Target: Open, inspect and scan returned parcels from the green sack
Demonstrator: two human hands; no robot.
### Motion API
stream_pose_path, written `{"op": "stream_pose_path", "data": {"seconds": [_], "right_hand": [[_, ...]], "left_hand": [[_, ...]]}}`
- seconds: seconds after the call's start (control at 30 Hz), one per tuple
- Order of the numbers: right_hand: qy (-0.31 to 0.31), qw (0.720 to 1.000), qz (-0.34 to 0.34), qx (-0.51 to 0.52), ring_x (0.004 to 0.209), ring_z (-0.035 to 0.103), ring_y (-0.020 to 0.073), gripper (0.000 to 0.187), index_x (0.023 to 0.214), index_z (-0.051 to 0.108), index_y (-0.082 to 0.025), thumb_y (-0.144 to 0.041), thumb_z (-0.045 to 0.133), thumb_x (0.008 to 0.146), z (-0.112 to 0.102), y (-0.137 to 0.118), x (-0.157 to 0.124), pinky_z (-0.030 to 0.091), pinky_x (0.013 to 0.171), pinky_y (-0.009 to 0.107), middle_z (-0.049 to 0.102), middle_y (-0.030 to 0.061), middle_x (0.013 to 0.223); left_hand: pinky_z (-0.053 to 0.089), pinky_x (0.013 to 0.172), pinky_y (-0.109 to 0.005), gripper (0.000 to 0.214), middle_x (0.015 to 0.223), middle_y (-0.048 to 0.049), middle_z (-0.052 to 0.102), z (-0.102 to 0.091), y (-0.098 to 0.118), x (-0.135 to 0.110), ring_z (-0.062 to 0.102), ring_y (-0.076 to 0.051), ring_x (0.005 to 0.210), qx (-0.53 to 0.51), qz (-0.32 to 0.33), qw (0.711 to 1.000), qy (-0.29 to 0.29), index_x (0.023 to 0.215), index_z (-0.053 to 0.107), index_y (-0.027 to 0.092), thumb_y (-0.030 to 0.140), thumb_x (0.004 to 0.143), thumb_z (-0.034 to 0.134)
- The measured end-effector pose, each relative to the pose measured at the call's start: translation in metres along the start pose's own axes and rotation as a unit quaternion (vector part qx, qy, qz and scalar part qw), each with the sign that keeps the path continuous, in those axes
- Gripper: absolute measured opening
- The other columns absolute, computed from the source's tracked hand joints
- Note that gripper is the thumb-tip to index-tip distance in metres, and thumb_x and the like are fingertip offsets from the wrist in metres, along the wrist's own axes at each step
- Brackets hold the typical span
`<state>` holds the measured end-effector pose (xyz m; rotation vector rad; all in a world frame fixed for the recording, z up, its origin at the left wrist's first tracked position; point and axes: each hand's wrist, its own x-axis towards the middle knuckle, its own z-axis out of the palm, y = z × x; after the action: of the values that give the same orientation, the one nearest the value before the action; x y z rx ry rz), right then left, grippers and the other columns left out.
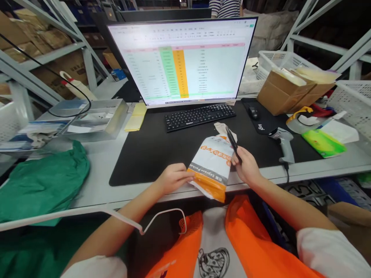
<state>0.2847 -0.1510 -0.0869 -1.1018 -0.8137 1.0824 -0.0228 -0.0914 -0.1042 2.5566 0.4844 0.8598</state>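
Note:
A white and orange plastic express mailing bag (209, 164), with printed lettering, is held tilted above the front edge of the desk. The fingers of my left hand (176, 177) pinch its lower left side. My right hand (246, 164) is closed round a slim black pen-like tool (232, 143), whose upper end lies across the bag's upper right edge. I cannot tell exactly what kind of tool it is, or whether these fingers also grip the bag. A crumpled whitish piece (224, 129) sticks out at the bag's top; whether it is part of the bag is unclear.
Behind the bag are a keyboard (199, 117) and a large monitor (191, 65). On the right lie a mouse (253, 112), a barcode scanner (284, 144), a tape roll (303, 119) and cardboard boxes (285, 92). Yellow notes (136, 116), a grey tray (111, 123) and green bags (46, 177) are left.

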Motion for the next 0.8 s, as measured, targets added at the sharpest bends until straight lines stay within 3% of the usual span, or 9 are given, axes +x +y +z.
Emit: {"op": "stream_pose_path", "data": {"seconds": [0.07, 0.13, 0.23, 0.27, 0.33, 0.43, 0.6, 0.7, 0.8], "right_hand": [[-0.039, 0.999, -0.004, 0.034, 0.049, 0.038, 0.0114, 0.050, 0.080, 0.052, -0.025, -0.067, 0.078, 0.078, 0.029, -0.004, 0.030, 0.038, 0.050, 0.025, 0.035, -0.0095, 0.053], [-0.124, 0.992, -0.003, 0.024, 0.048, 0.036, 0.0106, 0.050, 0.081, 0.055, -0.024, -0.070, 0.076, 0.079, 0.061, -0.009, 0.061, 0.041, 0.051, 0.025, 0.035, -0.0103, 0.052], [-0.240, 0.961, -0.041, -0.134, 0.051, 0.047, 0.0123, 0.039, 0.088, 0.066, -0.022, -0.061, 0.068, 0.090, 0.105, -0.015, 0.094, 0.052, 0.067, 0.030, 0.047, -0.0078, 0.053], [-0.264, 0.936, -0.078, -0.218, 0.060, 0.057, 0.0143, 0.031, 0.094, 0.071, -0.020, -0.051, 0.067, 0.094, 0.115, -0.019, 0.100, 0.054, 0.078, 0.032, 0.059, -0.0046, 0.061], [-0.293, 0.859, -0.167, -0.384, 0.089, 0.071, 0.0200, 0.023, 0.111, 0.076, -0.020, -0.033, 0.065, 0.096, 0.123, -0.029, 0.101, 0.052, 0.095, 0.036, 0.077, 0.0026, 0.091], [-0.324, 0.733, -0.242, -0.547, 0.110, 0.071, 0.0256, 0.033, 0.129, 0.074, -0.023, -0.029, 0.059, 0.100, 0.118, -0.048, 0.088, 0.050, 0.098, 0.037, 0.077, 0.0062, 0.123], [-0.367, 0.570, -0.312, -0.665, 0.094, 0.074, 0.0242, 0.035, 0.132, 0.074, -0.026, -0.033, 0.050, 0.106, 0.134, -0.060, 0.064, 0.045, 0.085, 0.035, 0.080, 0.0083, 0.104], [-0.389, 0.509, -0.319, -0.698, 0.089, 0.074, 0.0244, 0.036, 0.133, 0.073, -0.025, -0.030, 0.048, 0.107, 0.141, -0.068, 0.054, 0.041, 0.083, 0.037, 0.080, 0.0097, 0.092], [-0.403, 0.476, -0.290, -0.726, 0.078, 0.074, 0.0234, 0.032, 0.123, 0.078, -0.023, -0.025, 0.053, 0.103, 0.098, -0.095, 0.035, 0.042, 0.081, 0.039, 0.080, 0.0092, 0.085]], "left_hand": [[0.052, 0.062, -0.028, 0.024, 0.075, -0.0053, 0.067, 0.014, 0.019, -0.004, 0.062, -0.016, 0.066, 0.046, 0.048, 0.997, 0.037, 0.110, 0.078, 0.024, 0.028, 0.102, 0.056], [0.052, 0.060, -0.029, 0.023, 0.075, -0.0061, 0.068, 0.025, 0.034, -0.003, 0.062, -0.016, 0.065, 0.070, 0.074, 0.993, 0.053, 0.107, 0.077, 0.022, 0.022, 0.101, 0.055], [0.055, 0.065, -0.031, 0.021, 0.083, -0.0091, 0.071, 0.031, 0.048, 0.006, 0.066, -0.018, 0.074, 0.056, 0.040, 0.996, 0.055, 0.100, 0.076, 0.020, 0.023, 0.101, 0.055], [0.057, 0.071, -0.033, 0.020, 0.088, -0.0105, 0.072, 0.029, 0.051, 0.008, 0.069, -0.020, 0.082, 0.054, 0.019, 0.996, 0.062, 0.098, 0.075, 0.021, 0.026, 0.101, 0.056], [0.057, 0.085, -0.041, 0.018, 0.099, -0.0122, 0.073, 0.023, 0.053, 0.007, 0.070, -0.024, 0.098, 0.082, -0.018, 0.993, 0.084, 0.098, 0.075, 0.022, 0.034, 0.098, 0.061], [0.053, 0.090, -0.044, 0.020, 0.102, -0.0111, 0.074, 0.018, 0.053, -0.003, 0.069, -0.026, 0.104, 0.139, -0.032, 0.985, 0.096, 0.102, 0.073, 0.021, 0.038, 0.094, 0.069], [0.051, 0.085, -0.039, 0.009, 0.095, -0.0057, 0.076, 0.034, 0.048, -0.016, 0.072, -0.023, 0.099, 0.197, 0.010, 0.968, 0.157, 0.098, 0.070, 0.021, 0.028, 0.093, 0.071], [0.052, 0.085, -0.038, 0.010, 0.095, -0.0049, 0.077, 0.042, 0.045, -0.016, 0.073, -0.023, 0.100, 0.199, 0.020, 0.961, 0.190, 0.100, 0.070, 0.021, 0.026, 0.092, 0.073], [0.052, 0.085, -0.037, 0.012, 0.096, -0.0052, 0.076, 0.044, 0.045, -0.017, 0.073, -0.022, 0.100, 0.188, 0.011, 0.962, 0.198, 0.101, 0.071, 0.022, 0.028, 0.092, 0.075]]}}
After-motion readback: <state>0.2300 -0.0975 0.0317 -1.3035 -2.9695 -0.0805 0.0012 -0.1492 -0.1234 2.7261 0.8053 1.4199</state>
